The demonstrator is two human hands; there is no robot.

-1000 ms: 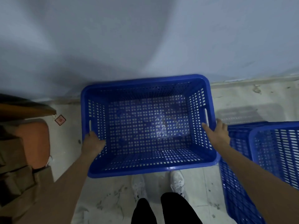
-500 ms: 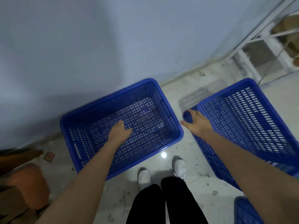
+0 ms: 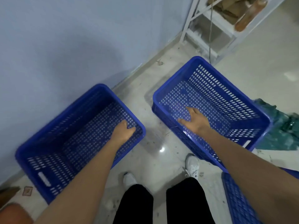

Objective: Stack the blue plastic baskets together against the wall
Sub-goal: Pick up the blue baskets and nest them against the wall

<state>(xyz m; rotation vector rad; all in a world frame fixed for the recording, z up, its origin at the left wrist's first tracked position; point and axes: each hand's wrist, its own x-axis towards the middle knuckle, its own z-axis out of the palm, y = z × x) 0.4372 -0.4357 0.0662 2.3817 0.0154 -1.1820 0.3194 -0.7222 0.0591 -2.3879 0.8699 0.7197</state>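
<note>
At the far left, low in the view, a rounded orange-brown object [image 3: 13, 213] is cut off by the frame, with a small square brownish tag [image 3: 27, 191] lying on the floor just beside it. Next comes the left blue perforated plastic basket [image 3: 40, 152], rectangular with a slot handle in its near end wall, standing on the floor with its long side against the pale blue-grey wall [image 3: 64, 46]; nothing lies inside it. The left hand [image 3: 123, 133] hangs over its right end, fingers loosely curled and holding nothing, not on the rim. A strip of pale speckled stone floor [image 3: 148, 110] with a bright light reflection separates this basket from the next one; the person's two white shoes [image 3: 192, 165] and black trouser legs [image 3: 182, 202] stand on it below. The right blue perforated plastic basket [image 3: 229, 88] sits apart from the wall, turned at an angle, its interior likewise bare. The right hand [image 3: 196, 121] is spread above its near left wall, fingers extended and released; whether they touch the plastic cannot be told. Beneath the right forearm, the edge of a third blue perforated basket [image 3: 239, 201] shows at the bottom. Behind the right basket stands a white metal shelf frame [image 3: 208, 34] holding brownish items, blurred. At the far right a crumpled dark green plastic sheet [image 3: 281, 130] lies against the basket's corner, with open floor beyond.
</note>
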